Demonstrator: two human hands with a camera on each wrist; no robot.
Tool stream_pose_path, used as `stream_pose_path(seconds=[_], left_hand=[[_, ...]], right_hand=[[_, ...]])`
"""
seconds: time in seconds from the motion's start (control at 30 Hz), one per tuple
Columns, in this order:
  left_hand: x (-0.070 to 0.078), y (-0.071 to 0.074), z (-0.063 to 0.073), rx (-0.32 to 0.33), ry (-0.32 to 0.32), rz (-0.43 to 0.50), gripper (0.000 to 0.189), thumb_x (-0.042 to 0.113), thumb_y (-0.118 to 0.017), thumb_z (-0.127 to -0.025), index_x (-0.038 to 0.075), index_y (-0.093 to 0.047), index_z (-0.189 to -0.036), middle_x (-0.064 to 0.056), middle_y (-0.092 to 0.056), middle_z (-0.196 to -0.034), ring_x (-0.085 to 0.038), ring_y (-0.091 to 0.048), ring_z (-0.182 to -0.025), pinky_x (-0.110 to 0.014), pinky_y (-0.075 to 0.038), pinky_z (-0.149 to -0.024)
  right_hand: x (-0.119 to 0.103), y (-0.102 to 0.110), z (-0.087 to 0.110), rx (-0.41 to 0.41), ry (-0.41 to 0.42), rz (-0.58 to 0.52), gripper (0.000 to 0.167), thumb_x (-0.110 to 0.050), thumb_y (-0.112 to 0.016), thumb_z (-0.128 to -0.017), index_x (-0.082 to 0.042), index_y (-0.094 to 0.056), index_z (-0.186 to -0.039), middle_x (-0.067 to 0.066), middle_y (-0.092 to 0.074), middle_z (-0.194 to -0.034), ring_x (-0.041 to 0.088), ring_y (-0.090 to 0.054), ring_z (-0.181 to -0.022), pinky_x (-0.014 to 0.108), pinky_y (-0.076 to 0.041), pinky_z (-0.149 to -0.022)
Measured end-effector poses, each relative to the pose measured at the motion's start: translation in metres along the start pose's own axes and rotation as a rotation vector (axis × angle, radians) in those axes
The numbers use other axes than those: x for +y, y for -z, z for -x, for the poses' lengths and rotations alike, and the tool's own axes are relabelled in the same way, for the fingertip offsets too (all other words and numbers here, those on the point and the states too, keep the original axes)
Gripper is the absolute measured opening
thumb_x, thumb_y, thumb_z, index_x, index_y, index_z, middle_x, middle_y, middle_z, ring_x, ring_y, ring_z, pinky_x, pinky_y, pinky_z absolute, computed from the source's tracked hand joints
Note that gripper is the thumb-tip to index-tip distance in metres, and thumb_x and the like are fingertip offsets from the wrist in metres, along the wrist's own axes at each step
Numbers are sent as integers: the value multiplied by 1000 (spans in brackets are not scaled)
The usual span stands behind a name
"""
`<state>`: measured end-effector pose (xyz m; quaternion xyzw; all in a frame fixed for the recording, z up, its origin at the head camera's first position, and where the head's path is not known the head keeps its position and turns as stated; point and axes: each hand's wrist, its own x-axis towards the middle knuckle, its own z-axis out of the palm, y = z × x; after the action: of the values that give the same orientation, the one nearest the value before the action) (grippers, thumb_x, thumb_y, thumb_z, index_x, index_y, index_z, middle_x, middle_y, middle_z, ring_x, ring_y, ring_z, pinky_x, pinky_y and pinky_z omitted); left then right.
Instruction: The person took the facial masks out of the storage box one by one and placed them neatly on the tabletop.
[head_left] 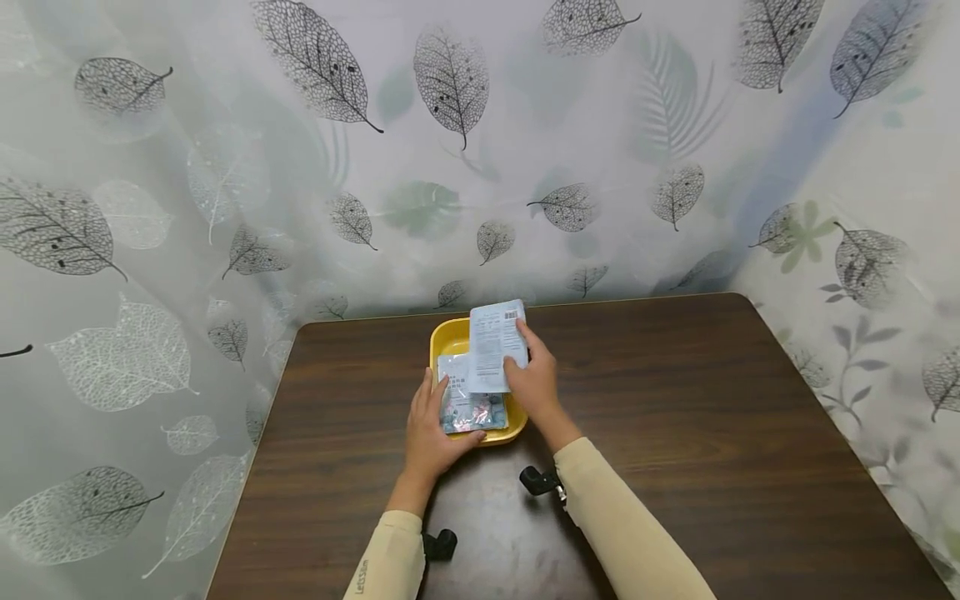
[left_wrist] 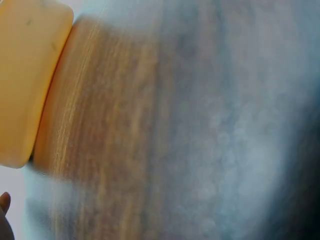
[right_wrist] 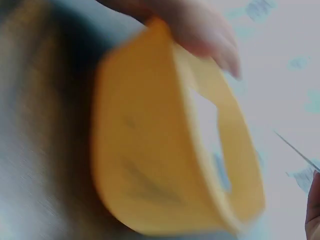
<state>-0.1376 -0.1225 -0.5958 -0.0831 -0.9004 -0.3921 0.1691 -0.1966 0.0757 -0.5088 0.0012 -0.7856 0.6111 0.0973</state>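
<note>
My right hand [head_left: 534, 379] pinches a flat pale-blue packet [head_left: 491, 346] with small print and a barcode, tilted above a yellow plastic basket [head_left: 517, 421]. In the right wrist view this packet [right_wrist: 296, 150] shows nearly edge-on, by the fingertips at the right border. A shiny silvery-blue packet [head_left: 472, 412] lies inside the basket, partly covered by the raised one. At the basket's near left corner is my left hand [head_left: 435, 433], fingers extended along the left side and thumb by the near rim. Whether it presses on the lower packet is hard to tell.
The basket stands on a dark brown wooden table [head_left: 675, 417], near its far edge. Leaf-patterned curtains [head_left: 480, 183] hang behind and at both sides. Black wrist-camera mounts [head_left: 538, 481] stick out from both sleeves.
</note>
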Motion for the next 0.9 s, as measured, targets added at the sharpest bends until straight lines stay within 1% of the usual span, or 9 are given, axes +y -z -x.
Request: stream_pose_path(seconds=[0.13,0.23,0.37,0.5,0.57,0.63,0.73,0.83,0.9], left_hand=[[-1,0,1,1,9,-3,108,58,-87,-61,15,-48,-151,-12,-23,-170,-44,-36,-146,-67,-35,-111],[-1,-1,1,-1,11,-11,107,59,-87,-62,15,-47,-152,-12,-23,-170,-43,-37,-146,-67,-36,-111],[-1,-1,0,-2,10,-14,109,57,-88,-62,14,-45,-153,-11,-24,-170,-42,-37,-146,-66,-36,-111],[-1,-1,-1,-8,17,-13,110,56,-88,-62,12,-45,-153,-11,-23,-171,-43,-36,-147,-66,-35,-113],[0,0,-1,-13,21,-14,110,57,-87,-63,12,-45,-153,-10,-23,-171,-42,-36,-147,-66,-35,-113],[0,0,0,-16,22,-14,109,57,-87,-63,12,-45,-153,-10,-23,-171,-43,-36,-147,-66,-35,-113],[1,0,0,-19,23,-18,108,58,-86,-64,14,-45,-153,-9,-22,-171,-42,-36,-147,-65,-35,-113],[0,-1,0,-21,30,-20,108,58,-86,-64,15,-44,-154,-8,-21,-172,-41,-36,-148,-65,-35,-113],[0,-1,-1,-22,36,-19,108,58,-86,-64,15,-44,-154,-7,-20,-172,-40,-35,-148,-65,-35,-113]], right_hand=[[1,26,-21,48,-34,-26,70,2,-55,-90,-13,-41,-157,16,-51,-154,33,-63,-116,46,-54,-93],[6,46,-33,87,-53,-35,71,2,-52,-92,-14,-38,-159,15,-50,-155,32,-63,-118,46,-53,-93],[21,71,-42,122,-119,-34,72,2,-50,-93,-15,-33,-161,12,-47,-158,30,-61,-123,41,-51,-93],[44,86,-43,93,-203,-23,74,2,-49,-92,-15,-31,-162,11,-41,-162,29,-56,-124,27,-47,-83],[57,90,-41,68,-233,-17,75,3,-49,-90,-14,-31,-161,13,-39,-163,28,-54,-123,22,-44,-78],[69,92,-39,48,-263,-10,75,4,-50,-90,-12,-32,-161,14,-38,-163,29,-53,-123,18,-44,-76],[83,91,-37,27,-291,15,75,4,-51,-89,-12,-34,-160,15,-39,-163,29,-52,-126,22,-47,-82],[93,90,-38,-15,-294,98,73,1,-51,-89,-11,-35,-159,17,-37,-163,31,-49,-132,36,-47,-94],[99,91,-38,-50,-263,190,72,-1,-51,-88,-8,-38,-158,19,-38,-163,35,-48,-135,45,-45,-102]])
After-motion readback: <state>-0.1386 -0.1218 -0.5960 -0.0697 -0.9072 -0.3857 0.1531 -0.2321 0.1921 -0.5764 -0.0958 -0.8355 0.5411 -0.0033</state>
